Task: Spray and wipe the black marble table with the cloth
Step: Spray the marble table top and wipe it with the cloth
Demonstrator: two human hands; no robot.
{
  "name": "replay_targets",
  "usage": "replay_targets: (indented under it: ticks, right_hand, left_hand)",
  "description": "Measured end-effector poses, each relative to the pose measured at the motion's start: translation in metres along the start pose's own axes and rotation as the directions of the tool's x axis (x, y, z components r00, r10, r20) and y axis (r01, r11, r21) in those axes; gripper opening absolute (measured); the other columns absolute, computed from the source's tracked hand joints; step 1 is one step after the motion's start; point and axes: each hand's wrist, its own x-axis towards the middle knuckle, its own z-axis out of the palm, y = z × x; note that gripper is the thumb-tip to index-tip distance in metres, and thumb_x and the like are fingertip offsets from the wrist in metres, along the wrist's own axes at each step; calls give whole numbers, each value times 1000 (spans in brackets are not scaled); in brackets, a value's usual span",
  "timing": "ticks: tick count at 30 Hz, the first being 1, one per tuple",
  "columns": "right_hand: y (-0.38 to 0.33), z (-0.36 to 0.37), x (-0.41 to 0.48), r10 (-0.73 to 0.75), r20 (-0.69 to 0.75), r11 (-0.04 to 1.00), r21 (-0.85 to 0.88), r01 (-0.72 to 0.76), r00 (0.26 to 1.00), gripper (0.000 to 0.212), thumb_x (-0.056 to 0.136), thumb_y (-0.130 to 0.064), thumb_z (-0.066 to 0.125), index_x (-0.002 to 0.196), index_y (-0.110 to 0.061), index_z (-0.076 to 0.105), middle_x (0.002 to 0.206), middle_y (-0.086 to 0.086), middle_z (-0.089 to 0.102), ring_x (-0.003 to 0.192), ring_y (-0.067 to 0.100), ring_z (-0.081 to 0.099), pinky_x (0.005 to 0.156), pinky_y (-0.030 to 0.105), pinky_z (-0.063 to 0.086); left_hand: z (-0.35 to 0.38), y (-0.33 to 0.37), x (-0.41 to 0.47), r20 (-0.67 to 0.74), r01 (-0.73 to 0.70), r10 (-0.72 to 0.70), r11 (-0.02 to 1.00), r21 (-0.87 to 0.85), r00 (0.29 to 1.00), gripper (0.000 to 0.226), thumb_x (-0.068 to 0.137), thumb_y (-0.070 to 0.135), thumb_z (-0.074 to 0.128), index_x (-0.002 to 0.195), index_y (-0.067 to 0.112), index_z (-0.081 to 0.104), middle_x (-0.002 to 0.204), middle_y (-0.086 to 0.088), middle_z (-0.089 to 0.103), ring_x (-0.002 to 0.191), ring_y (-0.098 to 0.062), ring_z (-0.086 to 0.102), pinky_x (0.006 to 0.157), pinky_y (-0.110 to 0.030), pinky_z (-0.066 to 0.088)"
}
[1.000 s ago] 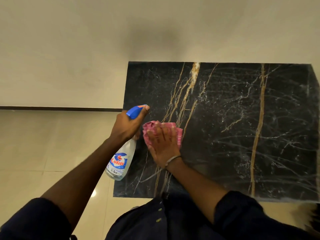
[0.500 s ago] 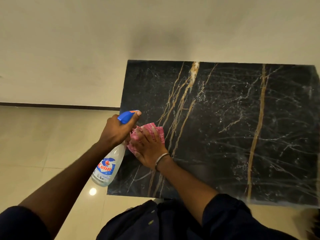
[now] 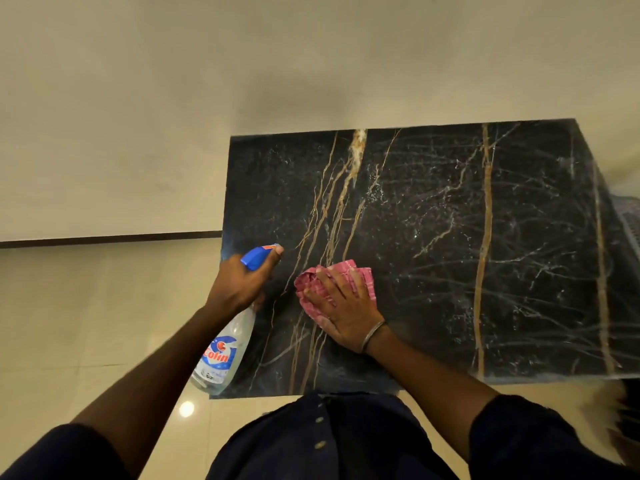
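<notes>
The black marble table (image 3: 433, 237) with gold and white veins fills the middle and right of the view; fine spray droplets speckle its centre. My right hand (image 3: 346, 306) presses flat on a crumpled pink checked cloth (image 3: 313, 284) on the table's near left part, fingers straight. My left hand (image 3: 242, 282) grips the neck of a clear spray bottle (image 3: 221, 355) with a blue trigger head, held over the table's left edge, nozzle pointing over the table.
A cream wall (image 3: 242, 64) stands right behind the table. Glossy beige floor tiles (image 3: 86, 306) lie to the left and in front. A bluish grey ribbed object (image 3: 628, 220) shows at the right edge, beyond the table.
My right hand has slid the cloth rightward, away from the left hand and bottle. The bottle stays by the table's left edge. The camera view shifted slightly.
</notes>
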Motion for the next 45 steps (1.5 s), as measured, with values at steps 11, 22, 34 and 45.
replay_targets:
  ticks: [11,22,34,45]
  right_hand:
    - [-134,-8,90,-82,25,967,242,73,996,64,97,-52,45,148,-23,20,153,8,33,141,33,29,120,54,16]
    - [-61,14,34,-225,35,974,34,224,974,68,98,-54,30,156,-29,7,164,7,-2,150,33,-1,116,64,10]
    - [-27,7,-6,-99,35,995,-11,100,994,71,94,-56,32,156,-29,12,164,9,6,150,33,5,114,62,4]
    - [-119,6,38,-100,-54,992,78,104,993,78,84,-56,60,144,-20,26,148,10,35,136,35,38,112,61,26]
  left_hand:
    - [-16,-8,-5,-162,1,-3,1000,-16,987,49,92,56,51,81,10,64,67,-10,63,60,-20,59,61,-23,47]
    - [-15,-11,-9,-126,-6,3,1000,-20,992,59,86,67,47,78,11,63,61,-11,64,54,-24,63,67,-36,56]
    - [4,-6,-32,-141,9,-16,999,-48,990,59,92,61,49,85,5,64,60,-18,65,45,-19,62,62,-31,57]
    - [1,-15,-51,-281,56,-69,997,-54,957,58,89,61,49,89,5,66,75,-17,67,62,-23,61,61,-24,49]
